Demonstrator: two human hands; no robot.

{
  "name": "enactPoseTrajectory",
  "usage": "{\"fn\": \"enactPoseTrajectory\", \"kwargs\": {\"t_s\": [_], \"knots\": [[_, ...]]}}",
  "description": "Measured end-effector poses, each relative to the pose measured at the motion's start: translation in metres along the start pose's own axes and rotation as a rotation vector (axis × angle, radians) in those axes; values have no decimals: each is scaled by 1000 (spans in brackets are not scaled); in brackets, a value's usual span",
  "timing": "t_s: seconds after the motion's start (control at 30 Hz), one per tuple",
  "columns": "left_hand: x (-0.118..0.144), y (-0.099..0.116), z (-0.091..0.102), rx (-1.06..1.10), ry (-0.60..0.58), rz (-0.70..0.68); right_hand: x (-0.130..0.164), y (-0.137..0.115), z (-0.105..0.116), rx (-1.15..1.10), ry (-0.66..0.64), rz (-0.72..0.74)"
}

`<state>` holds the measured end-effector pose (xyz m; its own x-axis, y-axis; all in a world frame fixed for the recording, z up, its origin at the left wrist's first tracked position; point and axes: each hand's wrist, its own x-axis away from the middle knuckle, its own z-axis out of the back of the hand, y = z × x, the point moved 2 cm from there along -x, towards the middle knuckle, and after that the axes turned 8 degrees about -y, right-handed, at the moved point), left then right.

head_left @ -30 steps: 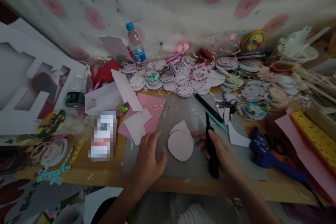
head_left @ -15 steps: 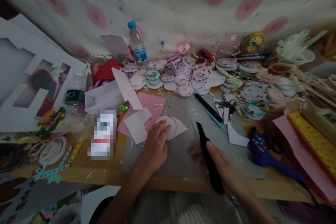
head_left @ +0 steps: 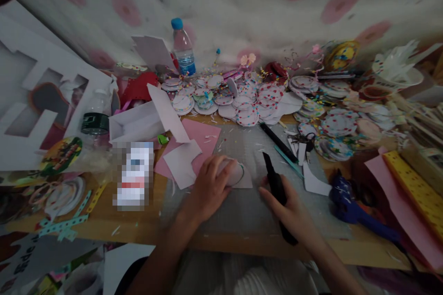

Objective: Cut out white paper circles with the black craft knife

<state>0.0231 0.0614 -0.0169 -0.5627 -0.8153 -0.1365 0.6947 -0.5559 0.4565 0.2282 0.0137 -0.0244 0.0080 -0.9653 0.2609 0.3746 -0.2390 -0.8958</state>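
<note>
Slid nearer the paper cutout (head_left: 238, 176) pressed under the flat left hand (head_left: 211, 186), the right hand (head_left: 289, 205) grips a black knife (head_left: 277, 189).

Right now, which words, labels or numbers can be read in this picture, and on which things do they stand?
None reads whole.
Dark printed card at lower left: cut letters, perhaps "ede", unsure.
Clear plastic bottle with blue cap: label too blurred.
Small white box: pixelated, unreadable.
Round colourful sticker: too small.

Paper piece slid left under the palm
Left hand (head_left: 211, 186) now covers the pale paper cutout (head_left: 238, 176); right hand (head_left: 289, 207) brought the black knife (head_left: 277, 189) closer.
</note>
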Motion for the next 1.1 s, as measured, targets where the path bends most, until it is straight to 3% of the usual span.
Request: {"fn": "enactPoseTrajectory", "kwargs": {"t_s": [0.13,0.23,0.3,0.37,0.47,0.57,0.7,0.83,1.1], "knots": [[8,6,9,68,37,-133,-10,-2,-15,0,-8,81],[12,1,12,247,98,20,-11,-7,-26,-55,-40,96],[14,-3,13,348,79,159,-11,-11,-29,-54,-35,115],[18,-4,14,365,46,207,-9,-12,-28,-41,-19,129],[24,0,13,247,59,113,-6,-8,-23,-33,24,115],[28,3,12,185,-4,58,-1,-3,-21,-78,-29,40],[21,10,17,156,-162,123,14,-1,-20,-148,-161,-58],[6,18,21,-60,-285,173,29,-2,-19,-109,-193,-119],[3,18,10,-155,-235,96,42,-4,-19,146,-215,-77]]}}
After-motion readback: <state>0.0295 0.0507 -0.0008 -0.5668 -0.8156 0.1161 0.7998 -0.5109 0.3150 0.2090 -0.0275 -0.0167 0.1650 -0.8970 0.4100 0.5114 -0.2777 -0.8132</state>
